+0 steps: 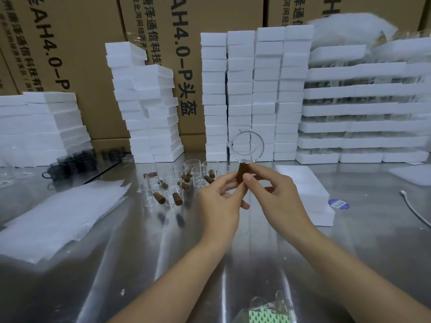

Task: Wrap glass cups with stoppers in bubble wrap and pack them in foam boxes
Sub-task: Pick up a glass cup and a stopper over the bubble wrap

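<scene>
A clear glass cup (248, 146) with a brown wooden stopper (240, 174) is held up above the metal table, its round mouth facing me. My left hand (221, 201) and my right hand (277, 194) both pinch the stopper from either side, below the glass. Behind my hands stands a cluster of several more glass cups with brown stoppers (177, 185). A pile of bubble wrap sheets (58, 217) lies on the left. A white foam box (305, 187) sits just right of my hands.
Tall stacks of white foam boxes (254, 94) line the back of the steel table (163, 264), with cardboard cartons behind. Dark glass mugs (72, 164) stand at back left. A white cable (412, 208) and a blue sticker (338, 203) lie at right.
</scene>
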Available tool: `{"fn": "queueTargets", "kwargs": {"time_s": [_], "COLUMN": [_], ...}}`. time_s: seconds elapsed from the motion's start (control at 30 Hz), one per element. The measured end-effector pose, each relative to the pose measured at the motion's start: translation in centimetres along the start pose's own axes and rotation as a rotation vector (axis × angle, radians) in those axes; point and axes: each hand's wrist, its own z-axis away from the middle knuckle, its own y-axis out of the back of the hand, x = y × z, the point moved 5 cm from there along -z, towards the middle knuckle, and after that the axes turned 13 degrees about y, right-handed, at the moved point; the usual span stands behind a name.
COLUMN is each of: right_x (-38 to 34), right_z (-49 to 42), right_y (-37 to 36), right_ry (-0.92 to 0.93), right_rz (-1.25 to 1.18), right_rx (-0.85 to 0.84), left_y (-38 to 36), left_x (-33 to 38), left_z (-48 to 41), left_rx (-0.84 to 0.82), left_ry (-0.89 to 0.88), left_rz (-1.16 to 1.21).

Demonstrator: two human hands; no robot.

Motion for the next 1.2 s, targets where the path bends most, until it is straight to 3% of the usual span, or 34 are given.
{"fn": "queueTargets", "kwargs": {"time_s": [0.3, 0.53, 0.73, 0.87, 1.2], "right_x": [0.1, 0.4, 0.9, 1.0, 1.7], "right_z": [0.0, 0.1, 0.2, 0.3, 0.7], "right_y": [-0.2, -0.3, -0.5, -0.4, -0.3], "right_ry": [-0.029, -0.192, -0.371, -0.366, -0.361], "right_rz": [-0.002, -0.235, -0.42, -0.414, -0.361], "right_rx": [-0.01, 0.013, 0.04, 0.059, 0.099], "left_y": [0.1, -0.4, -1.7, -2.9, -3.5], "left_x": [0.0, 0.1, -0.5, -1.1, -1.4], "left_z": [-0.1, 0.0, 0.5, 1.4, 2.2], "left_rx": [-0.02, -0.07, -0.271, -0.412, -0.442], "left_ry": [0.016, 0.037, 0.294, 0.504, 0.724], "left_rz": [0.028, 0.018, 0.072, 0.235, 0.394]}}
